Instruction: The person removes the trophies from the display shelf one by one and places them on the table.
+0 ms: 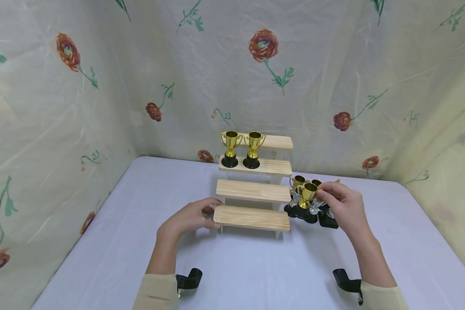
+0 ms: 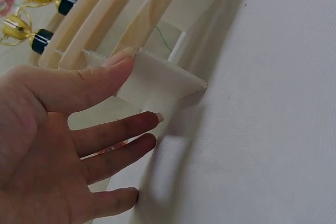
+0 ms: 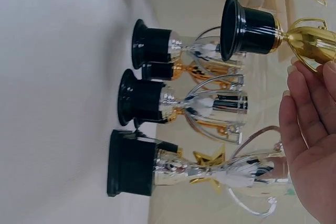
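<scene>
A gold trophy cup (image 1: 308,193) with a black base is pinched near its handle by the fingers of my right hand (image 1: 345,204). In the right wrist view the held cup (image 3: 257,31) is raised off the table, above silver cups (image 3: 147,100). My left hand (image 1: 187,217) is at the left end of the wooden tiered stand (image 1: 252,217). Its thumb touches the stand's side panel (image 2: 157,74) and its other fingers are spread and extended. Two gold trophy cups (image 1: 230,148) (image 1: 252,150) stand side by side on a rear step's left half.
Several gold and silver trophies (image 1: 314,211) are grouped right of the stand, one silver trophy (image 3: 131,166) on a square base. White cloth covers the table (image 1: 248,271). A flowered curtain (image 1: 294,56) hangs behind and at the sides.
</scene>
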`<action>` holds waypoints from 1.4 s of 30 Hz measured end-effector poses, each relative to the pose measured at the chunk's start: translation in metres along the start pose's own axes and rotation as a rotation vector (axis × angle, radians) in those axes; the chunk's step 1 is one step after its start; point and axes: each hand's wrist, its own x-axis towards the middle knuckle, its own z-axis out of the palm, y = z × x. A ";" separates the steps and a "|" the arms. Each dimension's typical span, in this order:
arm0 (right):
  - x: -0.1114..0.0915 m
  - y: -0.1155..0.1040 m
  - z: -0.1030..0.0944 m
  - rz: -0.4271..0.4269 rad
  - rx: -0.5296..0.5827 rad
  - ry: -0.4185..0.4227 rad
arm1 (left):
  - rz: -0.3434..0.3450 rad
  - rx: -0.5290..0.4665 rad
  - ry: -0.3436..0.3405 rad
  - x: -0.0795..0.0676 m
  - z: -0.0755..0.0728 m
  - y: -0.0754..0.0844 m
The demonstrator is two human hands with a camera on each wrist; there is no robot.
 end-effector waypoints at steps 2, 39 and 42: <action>-0.001 0.002 0.001 0.004 0.009 -0.023 | -0.003 0.003 0.000 0.000 0.000 0.000; -0.021 0.023 0.024 0.085 0.060 -0.156 | -0.012 -0.011 -0.006 0.001 0.000 0.000; -0.021 0.024 0.023 0.100 0.040 -0.181 | -0.013 -0.015 -0.008 0.000 0.000 0.000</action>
